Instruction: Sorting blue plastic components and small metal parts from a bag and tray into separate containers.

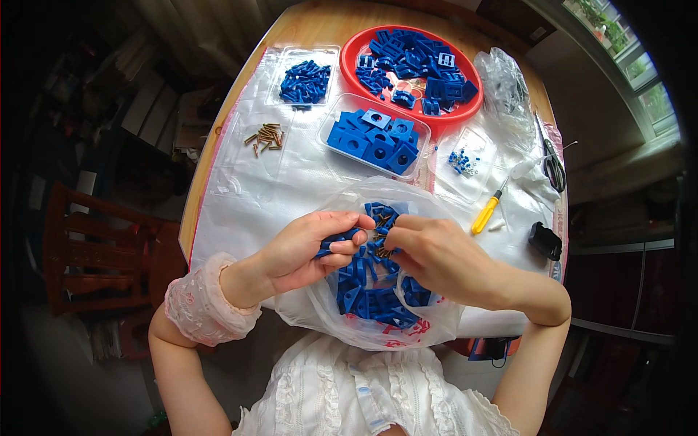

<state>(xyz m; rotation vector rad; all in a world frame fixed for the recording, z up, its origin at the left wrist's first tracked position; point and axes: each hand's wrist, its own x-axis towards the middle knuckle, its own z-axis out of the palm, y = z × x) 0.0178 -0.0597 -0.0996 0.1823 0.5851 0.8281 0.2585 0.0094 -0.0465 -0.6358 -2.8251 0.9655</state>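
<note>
My left hand [302,254] is curled around a blue plastic part [333,241], which pokes out between its fingers and is mostly covered by them. Just right of it, my right hand [447,258] reaches down with fingertips pinched together; whatever they grip is hidden. Both hands are over an open, whitish plastic bag [302,309] in front of me. Inside the bag lie many blue plastic pieces [374,304], with brass-coloured screws [383,252] among them near my right fingertips.
Beyond the bag stand a clear tub of blue square plates [378,145], a tray of small blue parts [304,81] and a red basin [347,54]. Loose screws [267,136] lie left. A yellow-handled screwdriver [486,216], scissors [554,171] and a black object [544,241] sit right.
</note>
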